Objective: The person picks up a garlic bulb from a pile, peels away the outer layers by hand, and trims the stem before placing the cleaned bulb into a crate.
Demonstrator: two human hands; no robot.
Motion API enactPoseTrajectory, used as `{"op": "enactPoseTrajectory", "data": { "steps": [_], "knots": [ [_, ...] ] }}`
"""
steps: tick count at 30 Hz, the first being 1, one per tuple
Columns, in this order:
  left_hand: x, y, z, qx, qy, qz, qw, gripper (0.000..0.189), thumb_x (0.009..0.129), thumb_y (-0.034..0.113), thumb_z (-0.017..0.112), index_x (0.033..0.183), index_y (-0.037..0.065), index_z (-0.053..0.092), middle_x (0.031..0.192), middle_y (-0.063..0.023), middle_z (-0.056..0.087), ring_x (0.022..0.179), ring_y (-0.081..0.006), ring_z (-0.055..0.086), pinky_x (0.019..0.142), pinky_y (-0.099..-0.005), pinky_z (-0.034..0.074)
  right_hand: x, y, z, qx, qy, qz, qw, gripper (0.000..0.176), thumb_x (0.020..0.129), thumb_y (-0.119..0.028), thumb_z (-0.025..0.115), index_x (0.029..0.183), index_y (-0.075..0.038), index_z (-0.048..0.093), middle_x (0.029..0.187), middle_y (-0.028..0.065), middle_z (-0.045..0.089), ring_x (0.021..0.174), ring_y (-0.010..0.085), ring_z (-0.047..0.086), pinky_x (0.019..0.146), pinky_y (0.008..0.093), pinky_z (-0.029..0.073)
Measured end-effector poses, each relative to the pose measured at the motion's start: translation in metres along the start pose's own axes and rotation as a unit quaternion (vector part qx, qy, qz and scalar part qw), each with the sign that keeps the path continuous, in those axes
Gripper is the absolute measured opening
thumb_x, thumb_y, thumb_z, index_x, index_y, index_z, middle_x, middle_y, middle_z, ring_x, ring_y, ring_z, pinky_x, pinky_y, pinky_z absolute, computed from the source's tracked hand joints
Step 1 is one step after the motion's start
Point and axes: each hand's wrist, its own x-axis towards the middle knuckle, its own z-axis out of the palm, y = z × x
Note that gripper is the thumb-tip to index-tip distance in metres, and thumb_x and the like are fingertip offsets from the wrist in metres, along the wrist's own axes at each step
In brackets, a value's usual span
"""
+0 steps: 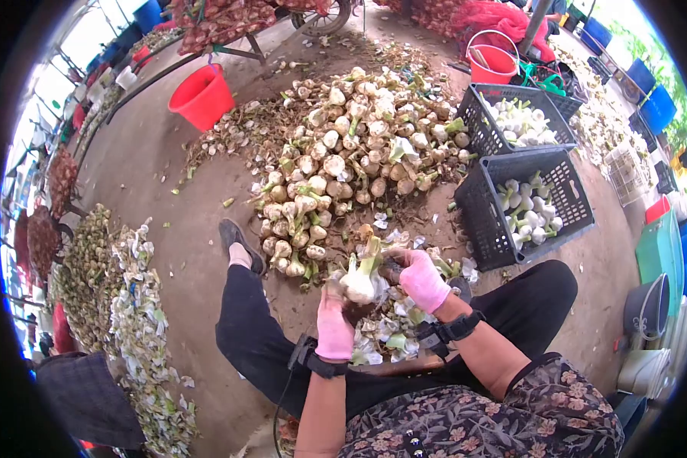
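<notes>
My left hand (333, 327), in a pink glove with soiled fingers, grips a white garlic bulb (358, 287) from its left side. The bulb's thick pale-green stem (371, 256) points up and away from me. Close against the right of the stem is my right hand (421, 279), also pink-gloved, its fingers curled closed. Pale loose skin shows between bulb and right hand, but what the right fingertips pinch is hidden. Below both hands lies a heap of peeled garlic skins (389, 332). Just beyond them rises a large pile of unpeeled garlic bulbs (359, 160).
To the right stand a black crate (490, 237) and another black crate (472, 126), both holding cleaned white bulbs. A red bucket (202, 99) sits at far left, another red bucket (494, 65) at far right. Garlic skins (141, 298) lie in a long strip at left.
</notes>
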Motion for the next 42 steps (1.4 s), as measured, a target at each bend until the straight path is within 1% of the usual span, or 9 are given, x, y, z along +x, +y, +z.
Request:
{"op": "enactPoseTrajectory", "data": {
  "steps": [4,15,22,25,27,29,30,33,42],
  "knots": [
    [-0.004,-0.014,0.008,0.185,0.017,0.185,0.965,0.051,0.078,-0.004,0.066,0.124,-0.002,0.042,0.109,-0.0072,0.057,0.094,-0.0126,0.055,0.084,-0.0275,0.048,-0.012,-0.026,0.008,-0.030,0.011,0.040,0.999,0.025,0.079,0.003,0.064,0.104,0.003,0.062,0.088,0.0074,0.067,0.080,0.0087,0.058,0.072,0.0236,0.047],
    [-0.023,-0.006,0.010,-0.091,-0.096,-0.046,0.990,0.047,0.085,0.005,0.059,0.127,-0.002,0.041,0.117,-0.0132,0.055,0.105,-0.0256,0.058,0.091,-0.0383,0.048,0.001,-0.016,-0.004,-0.016,-0.031,-0.043,0.998,0.047,0.065,0.020,0.040,0.100,0.002,0.064,0.092,0.0060,0.065,0.085,0.0109,0.059,0.079,0.0247,0.046],
    [-0.029,-0.019,0.004,-0.074,-0.098,-0.046,0.991,0.046,0.083,0.003,0.061,0.125,-0.002,0.042,0.119,-0.0133,0.056,0.109,-0.0283,0.056,0.094,-0.0403,0.047,0.033,0.021,-0.006,-0.363,0.026,-0.087,0.927,0.025,0.073,-0.009,0.060,0.096,-0.013,0.069,0.090,0.0164,0.066,0.084,0.0336,0.063,0.074,0.0370,0.049],
    [-0.033,0.001,0.007,-0.045,-0.079,-0.035,0.995,0.051,0.081,-0.010,0.058,0.128,0.000,0.041,0.118,-0.0114,0.055,0.106,-0.0241,0.057,0.090,-0.0369,0.050,0.032,0.052,-0.024,-0.464,0.077,-0.076,0.879,0.030,0.069,-0.003,0.054,0.094,-0.011,0.069,0.084,0.0145,0.067,0.081,0.0299,0.065,0.074,0.0371,0.050],
    [-0.031,0.003,-0.001,-0.060,-0.095,-0.031,0.993,0.053,0.080,-0.010,0.058,0.129,0.001,0.040,0.119,-0.0118,0.055,0.108,-0.0239,0.056,0.091,-0.0366,0.049,0.030,0.058,-0.029,-0.443,0.002,-0.001,0.897,0.036,0.070,0.001,0.053,0.099,-0.013,0.068,0.094,0.0136,0.066,0.088,0.0301,0.063,0.080,0.0365,0.049],
    [-0.026,0.001,0.000,-0.066,-0.113,-0.036,0.991,0.055,0.080,-0.010,0.058,0.130,0.001,0.040,0.120,-0.0120,0.054,0.108,-0.0238,0.056,0.092,-0.0365,0.049,0.021,0.052,-0.029,-0.446,0.027,-0.162,0.880,0.048,0.068,0.007,0.051,0.107,-0.015,0.066,0.110,0.0123,0.062,0.098,0.0298,0.060,0.088,0.0332,0.047],
    [-0.024,0.001,0.000,-0.074,-0.107,-0.032,0.991,0.055,0.080,-0.010,0.059,0.130,0.001,0.039,0.121,-0.0120,0.053,0.110,-0.0241,0.055,0.093,-0.0366,0.048,0.018,0.031,-0.028,-0.376,-0.020,-0.126,0.918,0.048,0.071,0.008,0.055,0.115,-0.010,0.062,0.122,0.0104,0.056,0.108,0.0255,0.057,0.094,0.0300,0.043],
    [-0.023,0.000,-0.002,-0.088,-0.110,-0.021,0.990,0.058,0.079,-0.005,0.064,0.131,0.001,0.039,0.123,-0.0111,0.052,0.111,-0.0228,0.054,0.094,-0.0348,0.046,0.004,-0.021,-0.022,-0.100,-0.105,-0.069,0.987,0.042,0.075,0.003,0.063,0.115,-0.005,0.060,0.120,0.0094,0.058,0.109,0.0198,0.056,0.095,0.0299,0.042],
    [-0.016,-0.004,-0.010,0.021,-0.148,0.016,0.989,0.057,0.079,0.005,0.068,0.129,0.000,0.041,0.118,-0.0091,0.054,0.106,-0.0202,0.055,0.094,-0.0329,0.044,-0.001,-0.035,-0.002,-0.116,-0.142,-0.073,0.980,0.027,0.070,0.001,0.064,0.097,-0.001,0.066,0.091,0.0083,0.068,0.084,0.0159,0.062,0.078,0.0284,0.048]
  ]
}}
